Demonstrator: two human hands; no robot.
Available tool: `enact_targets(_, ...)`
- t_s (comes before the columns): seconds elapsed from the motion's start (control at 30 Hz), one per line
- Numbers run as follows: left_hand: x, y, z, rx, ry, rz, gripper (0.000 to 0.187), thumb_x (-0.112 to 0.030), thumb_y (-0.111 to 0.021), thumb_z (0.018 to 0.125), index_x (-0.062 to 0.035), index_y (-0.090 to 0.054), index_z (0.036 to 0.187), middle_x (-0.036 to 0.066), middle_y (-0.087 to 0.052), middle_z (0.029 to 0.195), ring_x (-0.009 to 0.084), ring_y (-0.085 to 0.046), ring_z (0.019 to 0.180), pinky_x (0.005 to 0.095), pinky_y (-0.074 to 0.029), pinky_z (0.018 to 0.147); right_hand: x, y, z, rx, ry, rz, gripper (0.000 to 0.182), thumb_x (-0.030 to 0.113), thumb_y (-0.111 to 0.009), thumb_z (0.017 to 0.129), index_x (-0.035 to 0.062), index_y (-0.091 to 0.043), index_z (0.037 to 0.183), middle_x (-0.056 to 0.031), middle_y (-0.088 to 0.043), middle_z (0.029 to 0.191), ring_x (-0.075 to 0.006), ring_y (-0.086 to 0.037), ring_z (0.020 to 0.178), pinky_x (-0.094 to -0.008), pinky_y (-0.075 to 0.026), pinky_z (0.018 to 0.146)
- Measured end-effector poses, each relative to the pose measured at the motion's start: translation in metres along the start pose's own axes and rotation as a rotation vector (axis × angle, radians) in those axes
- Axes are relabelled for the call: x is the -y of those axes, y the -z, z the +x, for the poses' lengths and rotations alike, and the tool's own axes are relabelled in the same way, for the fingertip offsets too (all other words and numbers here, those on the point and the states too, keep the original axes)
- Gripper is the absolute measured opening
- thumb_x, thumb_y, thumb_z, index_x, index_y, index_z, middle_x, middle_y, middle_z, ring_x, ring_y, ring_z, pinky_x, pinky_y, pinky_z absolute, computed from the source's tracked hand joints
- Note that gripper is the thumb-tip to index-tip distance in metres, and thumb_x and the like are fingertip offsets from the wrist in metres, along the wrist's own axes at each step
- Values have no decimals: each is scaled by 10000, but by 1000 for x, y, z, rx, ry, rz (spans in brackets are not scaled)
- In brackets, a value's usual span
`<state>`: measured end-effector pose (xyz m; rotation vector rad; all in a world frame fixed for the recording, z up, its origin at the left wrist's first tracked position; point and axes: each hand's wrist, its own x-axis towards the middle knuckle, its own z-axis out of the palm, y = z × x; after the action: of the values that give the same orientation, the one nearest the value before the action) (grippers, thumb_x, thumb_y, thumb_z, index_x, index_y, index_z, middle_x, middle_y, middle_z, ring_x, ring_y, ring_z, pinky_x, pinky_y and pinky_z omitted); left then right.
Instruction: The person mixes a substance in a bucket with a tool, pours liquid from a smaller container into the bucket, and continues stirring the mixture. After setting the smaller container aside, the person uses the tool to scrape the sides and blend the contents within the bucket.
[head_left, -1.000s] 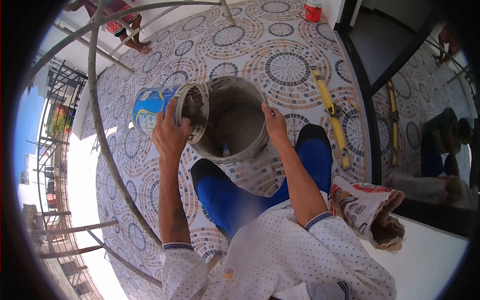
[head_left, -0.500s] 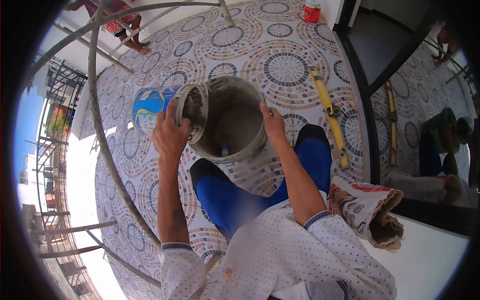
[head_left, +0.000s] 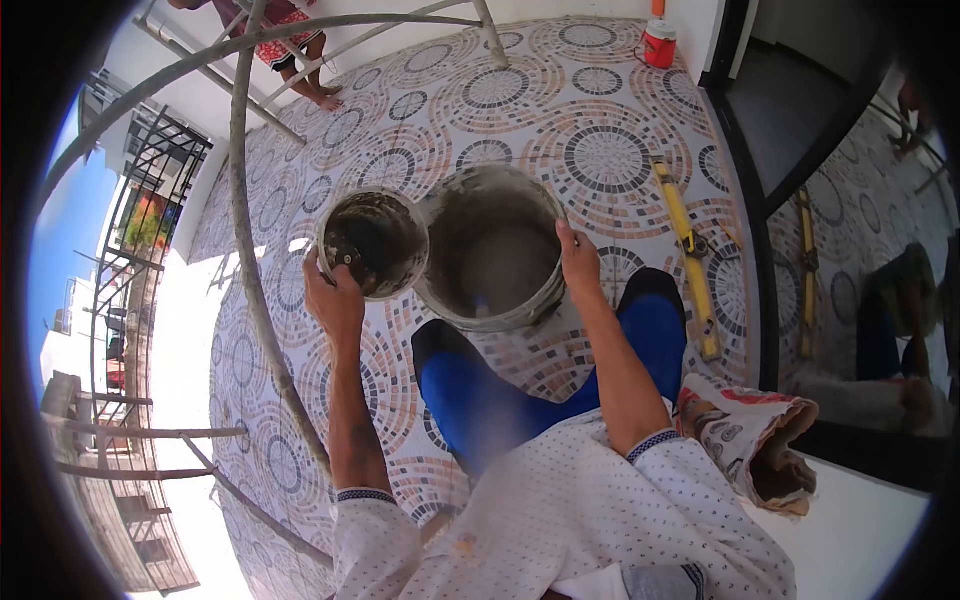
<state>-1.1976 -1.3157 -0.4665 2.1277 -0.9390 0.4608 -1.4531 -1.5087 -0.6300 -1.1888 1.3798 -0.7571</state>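
Gripping two rims, centre of the frame: left hand (head_left: pixel 335 298) clamped on the pail (head_left: pixel 402 218), mouth up; right hand (head_left: pixel 581 262) clamped on the bucket's (head_left: pixel 515 320) right rim. Pail just beside bucket, to its left. Grey matter (head_left: pixel 505 262) within bucket. Handling, as judged: firm pinch, pail level, bucket braced against tipping.

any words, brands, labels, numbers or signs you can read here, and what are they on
No text can be read.
Paper bag: red and dark printing, too small and blurred to read.
Yellow level: any markings are too small to read.
Red and white jug: no readable label.
Small bucket and large bucket: no readable words or numbers.
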Motion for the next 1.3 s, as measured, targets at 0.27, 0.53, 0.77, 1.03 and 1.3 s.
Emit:
enact_targets(0.27, 13, 20, -21, -69, 39, -120, 413, -66, -554, 866, 27, -545, 1267, 222, -685, 999, 288, -676, 890, 380, -505, 803, -9, -2, 7, -15, 39, 7, 767, 677, -525, 876, -47, -663, 1089, -235, -664, 1012, -367, -613, 1003, -404, -458, 880)
enact_targets(0.53, 24, 27, -38, -142, 122, -117, 399, -96, -521, 881, 57, -540, 1248, 228, -667, 997, 314, -651, 882, 389, -488, 809, -15, -5, 8, -22, 66, 33, 771, 673, -526, 876, -54, -656, 1093, -269, -666, 1046, -400, -618, 1038, -419, -458, 908)
enact_targets(0.77, 73, 16, -61, -107, 389, -105, 430, -149, -491, 888, 82, -524, 1250, 268, -634, 1069, 389, -613, 964, 437, -449, 859, -2, -1, 4, 27, 24, 48, 769, 664, -527, 883, -56, -638, 1129, -257, -662, 1063, -383, -614, 1052, -413, -454, 909)
enact_targets(1.03, 142, 1, -110, -308, 1071, -414, 406, -143, -478, 881, 45, -379, 1227, 194, -575, 1041, 231, -618, 701, 337, -431, 422, -22, -6, 16, -37, 114, 40, 748, 684, -543, 868, -37, -657, 1034, -154, -624, 883, -261, -585, 885, -390, -447, 804)
enact_targets(1.3, 231, -48, -195, -434, 1296, -388, 484, -226, -569, 860, -38, -407, 1276, 223, -527, 1174, 326, -614, 861, 441, -492, 527, -22, 3, 7, 4, 292, -146, 837, 730, -374, 901, -41, -626, 1111, -273, -644, 1062, -435, -590, 1051, -489, -432, 919)
